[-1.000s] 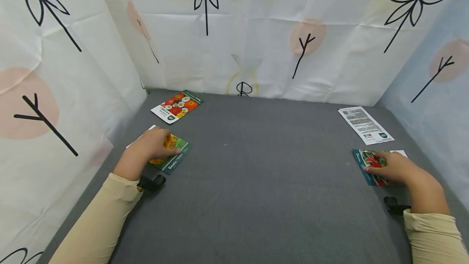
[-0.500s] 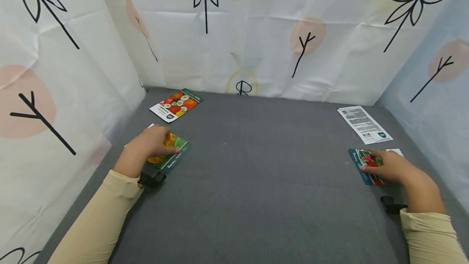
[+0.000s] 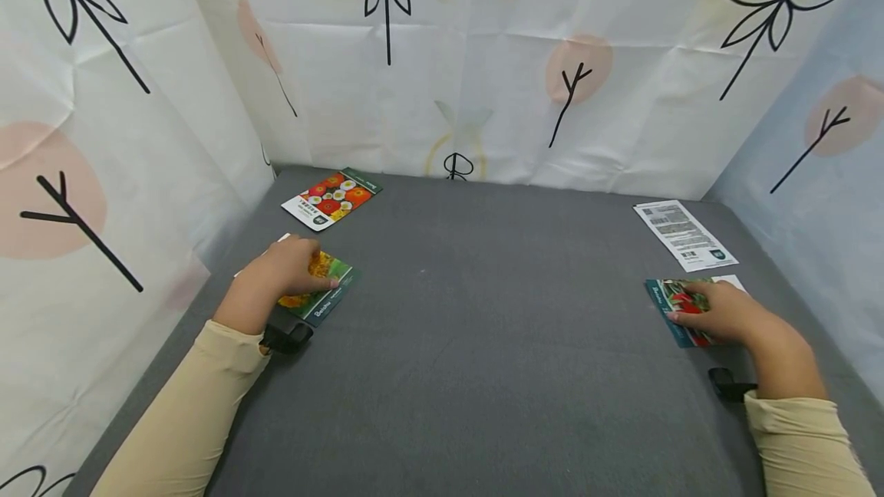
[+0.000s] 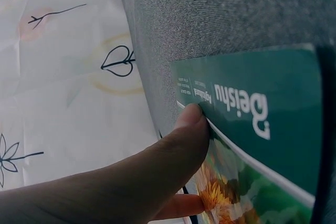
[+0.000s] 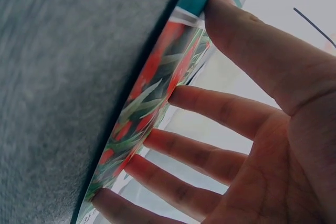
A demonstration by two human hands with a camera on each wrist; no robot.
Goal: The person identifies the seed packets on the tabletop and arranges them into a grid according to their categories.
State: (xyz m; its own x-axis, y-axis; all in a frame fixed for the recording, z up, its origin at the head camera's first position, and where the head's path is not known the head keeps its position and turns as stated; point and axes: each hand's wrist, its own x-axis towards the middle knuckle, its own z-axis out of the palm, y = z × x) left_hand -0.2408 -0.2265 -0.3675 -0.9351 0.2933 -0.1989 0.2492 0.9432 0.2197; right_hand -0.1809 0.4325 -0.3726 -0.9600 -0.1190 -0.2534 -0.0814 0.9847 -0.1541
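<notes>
My left hand point(image 3: 279, 278) rests on a seed packet point(image 3: 331, 305) with a yellow-orange flower picture and a dark green Beishu band. In the left wrist view the straight thumb point(image 4: 181, 142) presses near that band, and one more fingertip touches the flower picture. On the right side of the table, my right hand point(image 3: 732, 313) touches a packet point(image 3: 659, 301) picturing red peppers or similar red pods. Seen from the right wrist, its spread, mostly straight fingers point(image 5: 210, 108) and thumb meet the packet's printed face point(image 5: 152, 100) at their tips. Both packets lie flat, partly hidden by the hands.
Behind the left hand lies a packet with red, orange and white flowers point(image 3: 333, 198). A white packet with printed text point(image 3: 685, 235) lies beyond the right hand. The grey table point(image 3: 483, 343) is bounded by white patterned cloth walls point(image 3: 483, 90).
My right hand has slid the red-pictured packet leftward along the table, slightly away from the right wall. The left hand and its packet stay in place, apart from a small camera shift.
</notes>
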